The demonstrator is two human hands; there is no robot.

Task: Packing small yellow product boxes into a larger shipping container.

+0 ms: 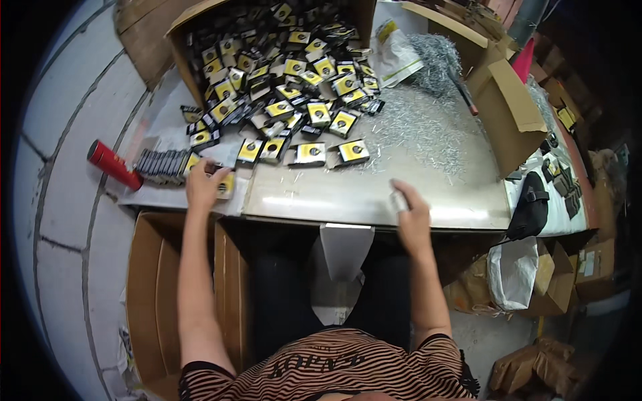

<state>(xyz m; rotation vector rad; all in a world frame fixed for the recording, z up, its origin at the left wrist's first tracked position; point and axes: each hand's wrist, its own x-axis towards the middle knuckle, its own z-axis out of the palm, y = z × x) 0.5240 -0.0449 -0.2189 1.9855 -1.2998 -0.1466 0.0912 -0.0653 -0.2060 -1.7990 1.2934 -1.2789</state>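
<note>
My left hand (202, 187) is closed on a small black-and-yellow box (226, 187) at the table's left front, beside a row of similar boxes (162, 164) standing on edge. My fingers partly hide that box. Over the table's front edge is my right hand (413, 212), index finger stretched out and thumb apart; something white, perhaps a wrap, shows at the thumb. Several small boxes with open flaps, one of them a yellow-and-black box (352, 152), lie between my hands. Behind them, a heap of such boxes (281, 87) spills from a large carton (184, 63).
Thin silvery metal pieces (435, 63) are piled at the back right and scattered forward, beside a white plastic bag (396, 57). A red cylinder (114, 164) lies at the left edge. An open carton (150, 287) stands below left; a cardboard flap (511, 120) rises at right.
</note>
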